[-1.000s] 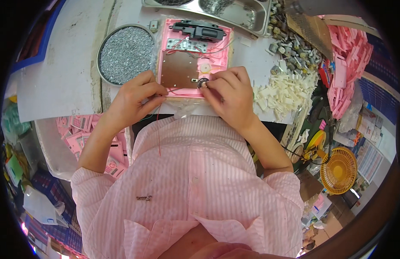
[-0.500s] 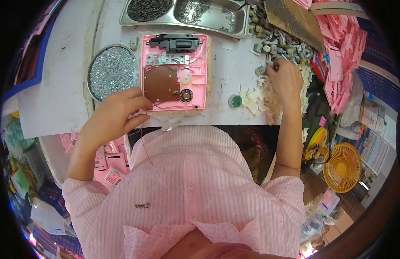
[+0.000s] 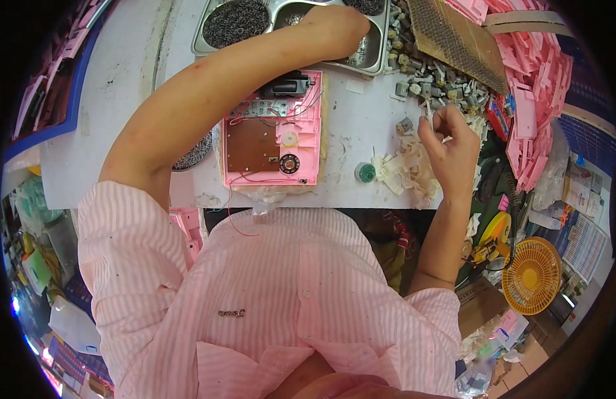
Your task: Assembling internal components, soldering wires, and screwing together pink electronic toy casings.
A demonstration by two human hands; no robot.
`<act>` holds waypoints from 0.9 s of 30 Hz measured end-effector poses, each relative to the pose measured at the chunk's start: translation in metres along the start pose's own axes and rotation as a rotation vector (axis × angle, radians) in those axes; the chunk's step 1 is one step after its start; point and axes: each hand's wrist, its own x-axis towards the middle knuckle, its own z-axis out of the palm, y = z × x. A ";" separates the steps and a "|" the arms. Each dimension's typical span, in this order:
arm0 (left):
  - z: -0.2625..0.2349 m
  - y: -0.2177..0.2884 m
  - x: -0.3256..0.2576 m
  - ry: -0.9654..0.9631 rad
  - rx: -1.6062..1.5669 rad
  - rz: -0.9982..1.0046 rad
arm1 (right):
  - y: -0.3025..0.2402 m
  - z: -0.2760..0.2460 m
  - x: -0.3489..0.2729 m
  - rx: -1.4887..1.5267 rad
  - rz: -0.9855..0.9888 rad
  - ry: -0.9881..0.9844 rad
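My left arm reaches across the pink plastic casing (image 3: 310, 147). My left hand (image 3: 338, 32) is over the metal tray (image 3: 381, 56), fingers hidden behind the knuckles. The casing lies on the table with a brown board (image 3: 248, 149), a round black dial (image 3: 289, 163), a white disc (image 3: 290, 138) and a black part (image 3: 286, 86) in it. A loose red wire (image 3: 232, 216) hangs from its near side. My right hand (image 3: 449, 136) is closed in a pinch beside the pile of small grey motors (image 3: 431, 88). A small white stick-like piece (image 3: 427, 110) shows at its thumb tip.
The round dish (image 3: 194, 156) of small metal pieces is partly under my left arm. A small green-topped pot (image 3: 365, 173) stands near pale strips (image 3: 404, 166). Cardboard (image 3: 457, 43) and stacked pink parts (image 3: 530, 63) lie right. An orange fan (image 3: 530, 276) stands lower right.
My left hand has left the casing's near left corner and gone up to the tray. My right hand has moved slightly nearer to me, with a white piece now showing in its pinch.
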 end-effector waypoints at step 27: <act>0.021 0.022 -0.268 -0.010 -2.311 -0.349 | -0.083 0.064 -0.054 0.423 -0.698 -0.150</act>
